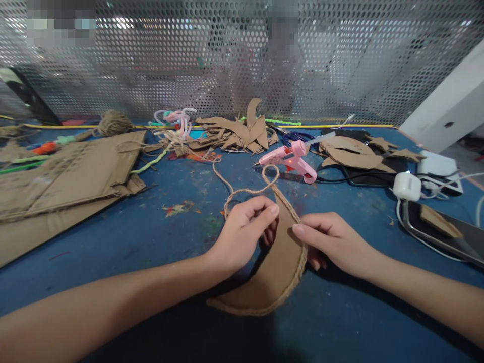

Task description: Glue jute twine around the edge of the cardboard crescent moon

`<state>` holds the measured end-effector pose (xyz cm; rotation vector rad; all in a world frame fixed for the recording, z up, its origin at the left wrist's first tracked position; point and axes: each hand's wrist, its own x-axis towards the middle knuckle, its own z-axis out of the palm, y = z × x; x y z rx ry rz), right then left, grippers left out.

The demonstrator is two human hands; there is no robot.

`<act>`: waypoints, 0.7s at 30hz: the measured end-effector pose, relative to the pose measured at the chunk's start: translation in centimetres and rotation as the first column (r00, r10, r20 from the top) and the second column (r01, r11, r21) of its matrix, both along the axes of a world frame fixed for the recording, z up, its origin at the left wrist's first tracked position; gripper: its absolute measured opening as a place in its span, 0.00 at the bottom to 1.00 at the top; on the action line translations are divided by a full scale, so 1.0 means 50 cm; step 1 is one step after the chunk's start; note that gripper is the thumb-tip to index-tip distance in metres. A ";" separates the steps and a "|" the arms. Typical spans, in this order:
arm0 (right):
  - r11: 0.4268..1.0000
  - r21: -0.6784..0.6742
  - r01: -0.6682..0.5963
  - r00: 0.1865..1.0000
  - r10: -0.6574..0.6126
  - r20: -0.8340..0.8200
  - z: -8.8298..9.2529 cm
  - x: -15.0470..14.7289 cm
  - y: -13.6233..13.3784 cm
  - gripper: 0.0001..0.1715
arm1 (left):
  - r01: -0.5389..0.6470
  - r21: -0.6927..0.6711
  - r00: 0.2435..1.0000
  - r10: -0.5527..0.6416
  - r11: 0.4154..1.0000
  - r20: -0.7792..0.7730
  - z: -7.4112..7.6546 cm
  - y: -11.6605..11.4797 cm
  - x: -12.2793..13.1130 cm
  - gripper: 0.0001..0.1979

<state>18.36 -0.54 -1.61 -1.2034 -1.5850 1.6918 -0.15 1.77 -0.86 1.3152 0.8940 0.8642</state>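
A crescent-shaped cardboard cutout (278, 267) is held just above the blue table, its outer edge lined with twine. My left hand (245, 227) pinches its inner edge near the upper end. On the outer edge, my right hand (328, 239) grips the twine-covered rim between thumb and fingers. From the top tip a loose length of twine (249, 191) loops up and trails left behind my left hand. Beyond the cutout lies a pink glue gun (287, 159) on its side, a small light glowing on it.
Large cardboard sheets (86, 176) lie at left, with a twine ball (114, 123) behind them. Cardboard scraps (238, 132) are heaped at the back before a perforated metal screen (212, 60). On the right are a white plug adapter (407, 186), cables and a dark tray (469, 242).
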 end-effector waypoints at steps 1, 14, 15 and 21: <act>1.000 0.002 0.028 0.999 -0.028 -0.021 -0.001 0.000 0.001 0.26 | 0.008 0.002 1.000 -0.008 1.000 -0.007 0.000 -0.001 -0.001 0.13; 0.948 0.087 0.308 0.940 -0.289 -0.179 -0.019 0.000 0.004 0.24 | 0.356 -0.298 0.933 -0.355 0.886 0.059 0.006 -0.015 -0.001 0.16; 0.950 0.081 0.302 0.941 -0.284 -0.182 -0.017 0.000 0.004 0.23 | 0.326 -0.291 0.945 -0.317 0.900 0.079 0.004 -0.013 0.001 0.17; 0.970 0.041 0.239 0.964 -0.232 -0.128 0.003 -0.003 0.002 0.22 | 0.155 -0.261 0.984 -0.126 0.953 0.124 -0.001 -0.010 0.007 0.19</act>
